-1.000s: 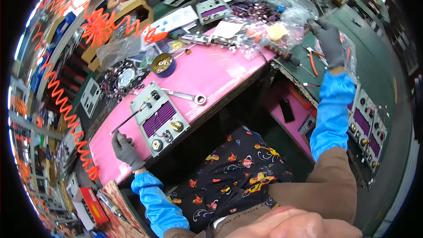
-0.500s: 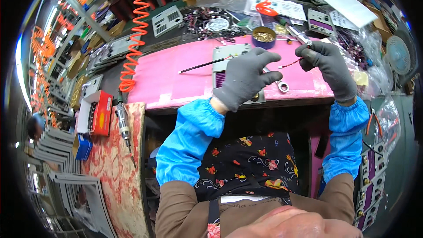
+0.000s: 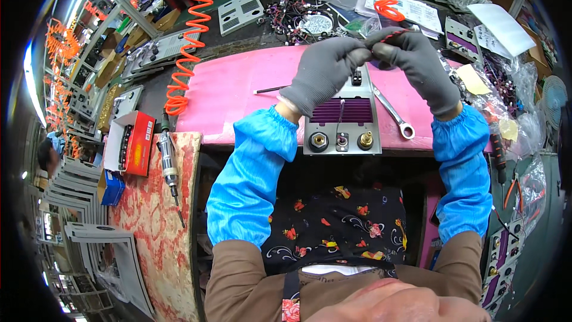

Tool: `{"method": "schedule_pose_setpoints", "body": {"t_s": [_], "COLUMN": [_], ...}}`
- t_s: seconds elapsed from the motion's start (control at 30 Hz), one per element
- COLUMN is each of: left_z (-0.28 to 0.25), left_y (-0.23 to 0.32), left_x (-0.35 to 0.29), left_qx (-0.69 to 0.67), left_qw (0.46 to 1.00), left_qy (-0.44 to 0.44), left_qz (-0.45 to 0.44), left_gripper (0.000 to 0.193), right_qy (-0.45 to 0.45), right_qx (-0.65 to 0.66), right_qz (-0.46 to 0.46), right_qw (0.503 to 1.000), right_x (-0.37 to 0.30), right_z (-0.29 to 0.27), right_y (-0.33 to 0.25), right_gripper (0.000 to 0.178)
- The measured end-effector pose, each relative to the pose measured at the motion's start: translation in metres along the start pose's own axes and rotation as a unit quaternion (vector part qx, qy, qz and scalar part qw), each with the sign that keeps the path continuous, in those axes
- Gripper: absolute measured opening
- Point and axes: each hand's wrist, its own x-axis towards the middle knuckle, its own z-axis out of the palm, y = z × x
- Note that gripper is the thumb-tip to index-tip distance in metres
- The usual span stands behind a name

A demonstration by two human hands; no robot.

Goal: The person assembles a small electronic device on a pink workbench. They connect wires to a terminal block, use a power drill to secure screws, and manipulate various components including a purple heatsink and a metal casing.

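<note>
My left hand (image 3: 325, 74) and my right hand (image 3: 417, 68), in grey gloves, meet fingertip to fingertip above a grey metal panel (image 3: 353, 120). A red and black twisted wire (image 3: 393, 34) runs over the right fingers, which are closed on it. The left thumb and fingers are pinched together; what lies between them is hidden. On the panel are purple slats (image 3: 325, 113), a brass fitting (image 3: 366, 139), a black-collared fitting (image 3: 319, 141) and a thin wire lead (image 3: 341, 111). Left of my left hand, a black cable end (image 3: 269, 89) shows. To the panel's right lies a wrench (image 3: 393, 110).
Pink sheeting (image 3: 238, 101) covers the bench top. Orange coiled hoses (image 3: 193, 36) hang at the back. A power screwdriver (image 3: 168, 164) and a red box (image 3: 138, 143) are on the left side table. Wire bundles (image 3: 292, 18) lie behind; pliers (image 3: 513, 191) are at the right.
My hands have come together, the right moving left with the twisted wire. My left fingers have closed from a spread pose. The view has shifted, and more of the panel shows.
</note>
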Motion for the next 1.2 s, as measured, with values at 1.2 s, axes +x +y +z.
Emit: {"method": "schedule_pose_setpoints", "body": {"t_s": [1.2], "left_z": [0.018], "left_y": [-0.075], "left_x": [0.006], "left_qx": [0.369], "left_qw": [0.923], "left_qy": [-0.047], "left_qz": [-0.099], "left_gripper": [0.026], "right_qy": [-0.039], "right_qx": [0.152], "right_qz": [0.097], "right_qw": [0.983], "right_x": [0.065], "right_z": [0.014], "right_y": [0.117], "right_gripper": [0.024]}}
